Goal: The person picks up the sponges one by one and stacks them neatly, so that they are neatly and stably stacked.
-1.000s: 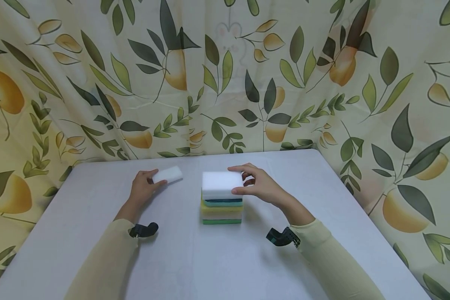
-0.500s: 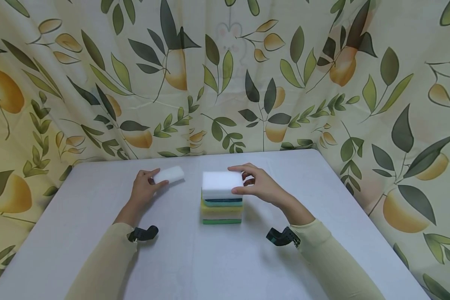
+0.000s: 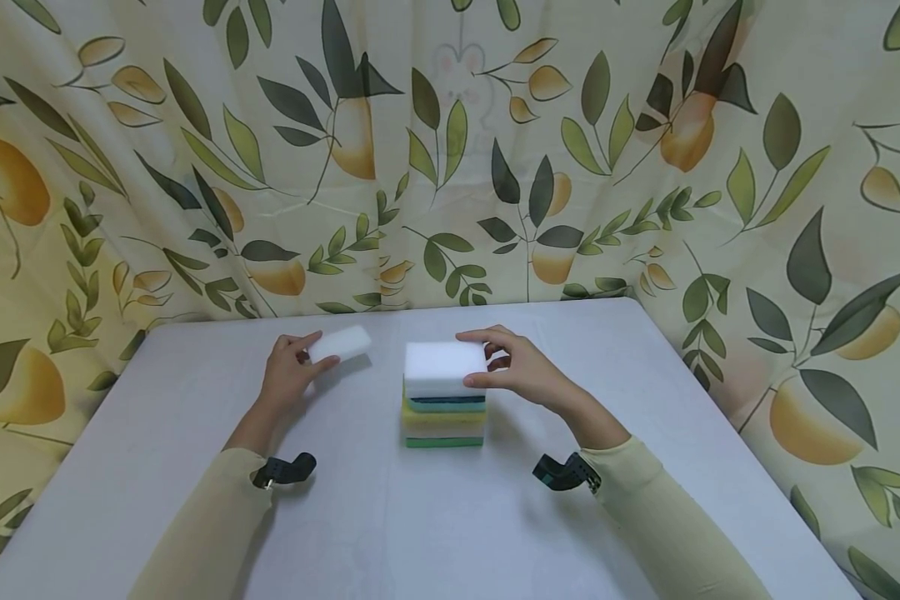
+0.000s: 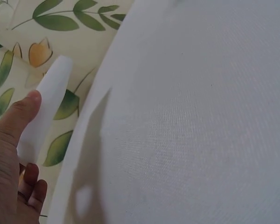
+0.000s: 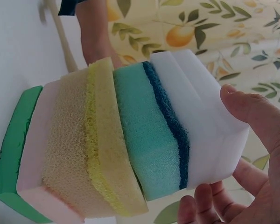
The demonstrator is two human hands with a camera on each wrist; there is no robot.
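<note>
A white sponge (image 3: pixel 341 343) is pinched between the thumb and fingers of my left hand (image 3: pixel 285 371), at the left of the table. In the left wrist view the sponge (image 4: pixel 44 109) is held above the cloth, its shadow apart from it. My right hand (image 3: pixel 521 371) grips the right side of the white top of a sponge stack (image 3: pixel 444 429), thumb at the near edge and fingers at the far edge. In the right wrist view, the white top sponge (image 5: pixel 200 116) rests on a teal sponge (image 5: pixel 142 130) with a dark blue scouring layer; yellow, tan, pink and green layers lie below.
A white cloth (image 3: pixel 390 533) covers the table. Behind it hangs a curtain (image 3: pixel 450 208) patterned with leaves and orange fruit. Each forearm wears a black wrist mount (image 3: pixel 566 473).
My left hand has shifted slightly right with the white sponge, which has risen and tilted a little, its shadow now showing more. My right hand and the stack have stayed in place.
</note>
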